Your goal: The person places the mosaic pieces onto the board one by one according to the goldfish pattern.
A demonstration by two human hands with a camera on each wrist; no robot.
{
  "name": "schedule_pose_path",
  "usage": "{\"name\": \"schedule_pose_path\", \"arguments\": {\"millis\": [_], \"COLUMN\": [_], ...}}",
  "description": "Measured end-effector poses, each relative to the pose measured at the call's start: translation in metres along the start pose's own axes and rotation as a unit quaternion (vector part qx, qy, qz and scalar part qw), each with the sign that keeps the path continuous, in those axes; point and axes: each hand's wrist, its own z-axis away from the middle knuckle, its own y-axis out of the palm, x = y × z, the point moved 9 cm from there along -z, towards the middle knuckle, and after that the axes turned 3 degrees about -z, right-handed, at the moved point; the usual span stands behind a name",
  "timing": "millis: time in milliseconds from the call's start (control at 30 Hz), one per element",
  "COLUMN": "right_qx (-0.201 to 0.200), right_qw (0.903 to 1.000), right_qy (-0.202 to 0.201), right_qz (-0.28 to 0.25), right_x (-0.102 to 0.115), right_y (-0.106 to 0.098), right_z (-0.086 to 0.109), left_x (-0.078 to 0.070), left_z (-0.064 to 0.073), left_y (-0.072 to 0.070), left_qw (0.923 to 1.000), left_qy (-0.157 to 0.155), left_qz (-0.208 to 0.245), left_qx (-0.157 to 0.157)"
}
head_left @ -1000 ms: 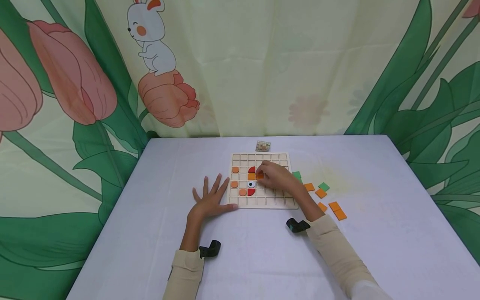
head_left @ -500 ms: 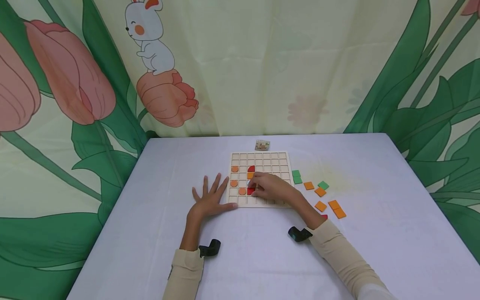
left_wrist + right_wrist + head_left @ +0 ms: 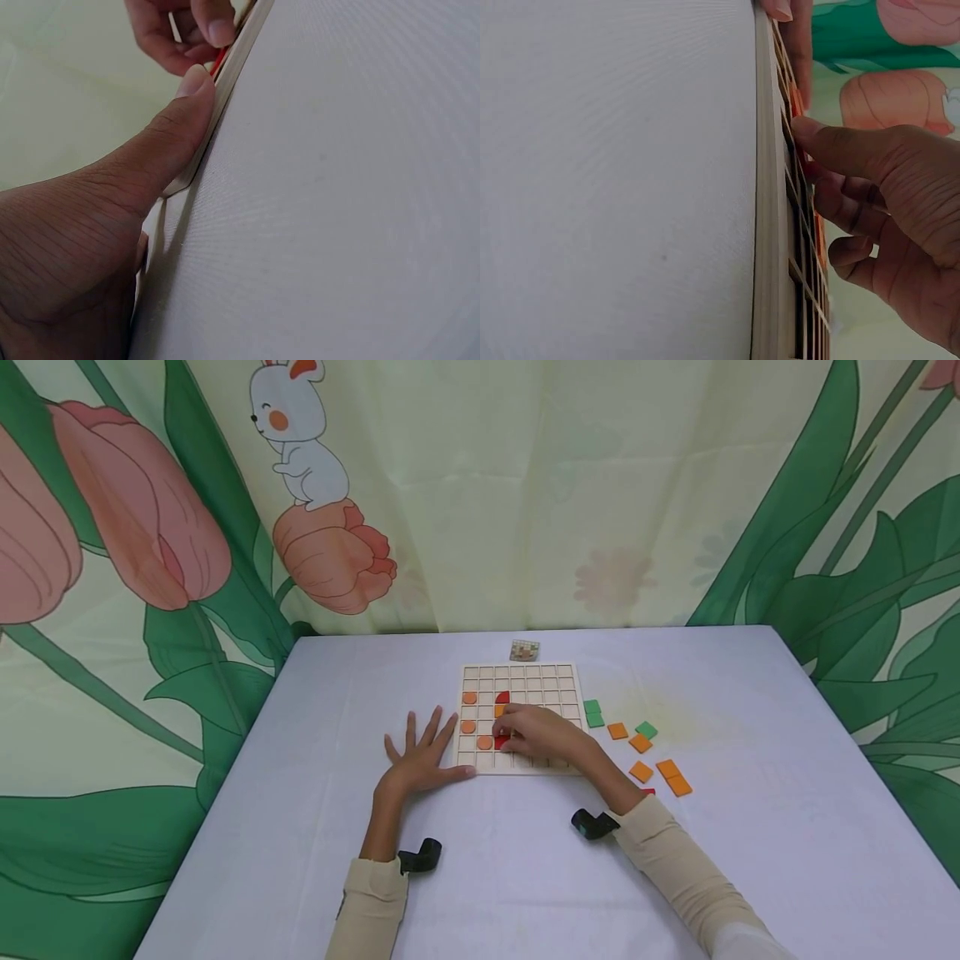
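A pale wooden grid board (image 3: 551,687) lies on the table. My left hand (image 3: 415,768) rests with fingers spread at its left side, the thumb (image 3: 187,105) against the board's near edge. Over the board's left-middle squares, my right hand (image 3: 540,732) pinches a red tile (image 3: 501,743) between thumb and fingers; red also shows between the fingertips in the right wrist view. Orange discs (image 3: 468,727) sit in squares to its left. Behind it, a red tile with a rounded corner (image 3: 502,697) and an orange tile (image 3: 498,712), partly covered, lie in one column. The eye-patterned disc is hidden.
Several orange square tiles (image 3: 641,772) and green tiles (image 3: 592,707) lie loose right of the board. A red piece (image 3: 648,792) shows partly by the right sleeve. A small patterned square (image 3: 524,650) lies behind the board. A printed curtain (image 3: 525,527) hangs beyond the table.
My right hand has moved left and nearer across the board, from an orange tile to the red tile, covering the eye-patterned disc. My left hand has stayed in place.
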Motion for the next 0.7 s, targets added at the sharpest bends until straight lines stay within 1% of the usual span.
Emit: {"name": "schedule_pose_path", "arguments": {"millis": [200, 433, 700], "right_qx": [0.011, 0.015, 0.012], "right_qw": [0.9999, 0.9999, 0.9998], "right_qy": [-0.006, -0.003, 0.005], "right_qz": [-0.008, -0.003, -0.013], "right_x": [0.0033, 0.0041, 0.0031], "right_y": [-0.0016, -0.0028, -0.0031], "right_z": [-0.0039, -0.0054, -0.0043], "left_x": [0.0019, 0.0033, 0.0026], "left_z": [-0.001, -0.0023, -0.0014], "left_y": [0.0025, 0.0038, 0.003], "left_qw": [0.9999, 0.9999, 0.9998], "left_qy": [-0.004, -0.005, -0.006], "left_qz": [-0.004, -0.009, -0.007], "left_qx": [0.012, 0.01, 0.016]}}
